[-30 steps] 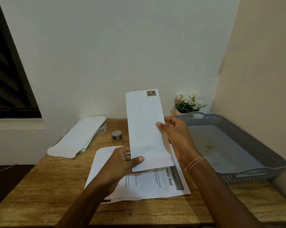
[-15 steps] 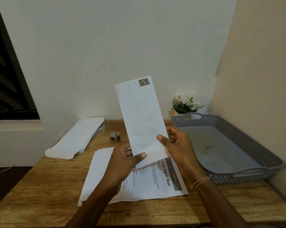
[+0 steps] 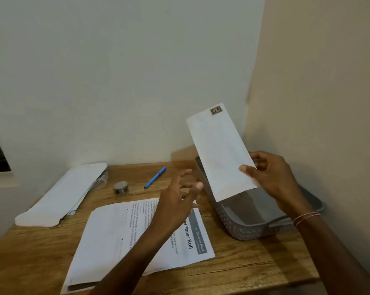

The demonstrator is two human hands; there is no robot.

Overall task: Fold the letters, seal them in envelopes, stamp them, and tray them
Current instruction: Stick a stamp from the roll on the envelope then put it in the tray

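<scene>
At a wooden table (image 3: 243, 271) set in a room corner, my right hand (image 3: 271, 179) is pinching a white envelope (image 3: 220, 152) by its lower right edge, thumb lying on the front and fingers curling behind. I am holding it nearly upright, leaning left, its lower end hanging over the grey perforated tray (image 3: 239, 228), a stamp (image 3: 216, 110) showing at its top corner. My left hand (image 3: 177, 201), slightly blurred, is hovering with fingers spread and gripping nothing, above the printed letters (image 3: 116, 241). Spare envelopes (image 3: 60, 194) are lying at far left, a stamp roll (image 3: 120, 187) and blue pen (image 3: 155, 177) beyond the letters.
</scene>
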